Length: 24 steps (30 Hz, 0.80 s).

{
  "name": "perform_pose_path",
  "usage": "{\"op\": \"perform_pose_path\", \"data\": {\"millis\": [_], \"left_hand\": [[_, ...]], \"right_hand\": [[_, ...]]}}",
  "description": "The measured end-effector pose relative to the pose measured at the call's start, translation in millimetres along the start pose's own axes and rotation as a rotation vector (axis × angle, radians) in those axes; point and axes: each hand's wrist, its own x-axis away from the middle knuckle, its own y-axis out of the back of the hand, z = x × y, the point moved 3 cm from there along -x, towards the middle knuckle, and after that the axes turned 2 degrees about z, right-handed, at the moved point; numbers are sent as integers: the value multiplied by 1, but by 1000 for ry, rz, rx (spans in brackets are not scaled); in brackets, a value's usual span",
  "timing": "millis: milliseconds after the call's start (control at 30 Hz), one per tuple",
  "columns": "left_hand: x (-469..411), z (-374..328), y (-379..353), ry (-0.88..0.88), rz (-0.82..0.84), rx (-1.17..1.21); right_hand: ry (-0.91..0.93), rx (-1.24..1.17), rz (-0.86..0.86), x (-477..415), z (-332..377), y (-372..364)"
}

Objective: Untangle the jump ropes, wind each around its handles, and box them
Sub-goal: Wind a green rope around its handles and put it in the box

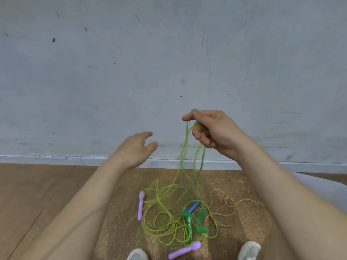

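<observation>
Right hand (pixel 213 131) is up in front of the wall (pixel 169 62), fingers curled and thumb pinched on a bunch of green rope (pixel 183 147). The strands drop straight from that grip to the floor. Left hand (pixel 136 147) hovers just beside them, fingers loose and spread, holding nothing and touching nothing.

Down below, the rest of the rope lies in a tangle (pixel 174 225) of loops on a cork mat (pixel 120 212), between the person's two shoes (pixel 249 249). One purple handle (pixel 140 205) lies at the left edge of the loops, another purple one (pixel 185 250) at the near edge. A blue handle (pixel 195 204) and green handles (pixel 188 222) sit in the middle of the knot. A thin tan cord (pixel 230 202) curls off to the right, its near end mixed in with the green loops. Wooden floor (pixel 37 194) shows left of the mat.
</observation>
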Motion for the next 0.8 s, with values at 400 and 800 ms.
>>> {"op": "perform_pose_path", "data": {"millis": [400,800], "left_hand": [[-2,-63,-21,-139,88,1064],[13,-82,10,-359,46,1278]], "right_hand": [[-87,287,-11,2,-7,29],[89,256,295,8,-9,0]]}}
